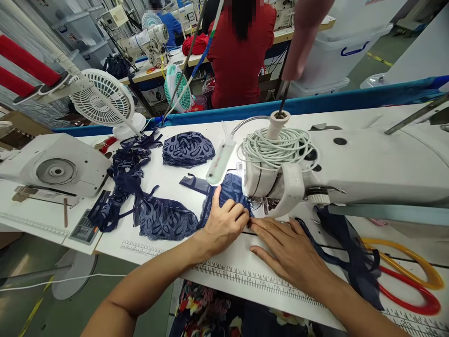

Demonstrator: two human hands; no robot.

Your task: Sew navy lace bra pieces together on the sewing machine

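Observation:
A navy lace piece (229,187) lies partly under the head of a white sewing machine (273,182). On its near edge, beside the presser foot (268,204), my left hand (226,222) presses with curled fingers closed on the fabric, thumb pointing away. My right hand (286,250) lies flat on the machine bed, fingers stretched out and tips at the fabric's edge close to my left fingertips. The fabric under the fingertips is mostly hidden. Behind my right hand, a dark navy strap (351,252) trails across the bed.
More navy lace cups (168,217) and a tangled strip (122,187) lie to the left. Red- and orange-handled scissors (409,290) rest at right. A coil of pale cord (278,145) tops the machine. A small fan (105,98) stands behind; a person in red (242,56) sits beyond.

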